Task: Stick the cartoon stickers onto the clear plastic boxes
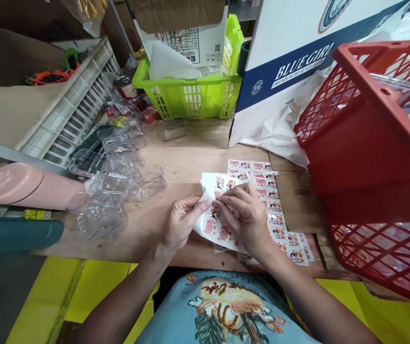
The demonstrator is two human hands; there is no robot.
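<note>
A sheet of stickers (210, 234) printed with cartoon cats and pink lettering is raised between my hands, its left edge curling up. My left hand (185, 217) pinches that curled edge between thumb and fingers. On the sheet's face, my right hand (246, 215) has thumb and forefinger pressed together near the left hand's thumb; whether a sticker sits in that pinch is hidden. More sticker sheets (276, 220) lie beneath and to the right on the wooden table. Left of my hands are several clear plastic boxes (117, 181), one lying apart (150, 184).
A red basket (319, 191) with clear plastic pieces stands at the right on cardboard (296, 203). At the back are a green basket (186, 98) and a white and blue carton (279, 62). A pink bottle (33, 186) lies at the left by a white crate (72, 105).
</note>
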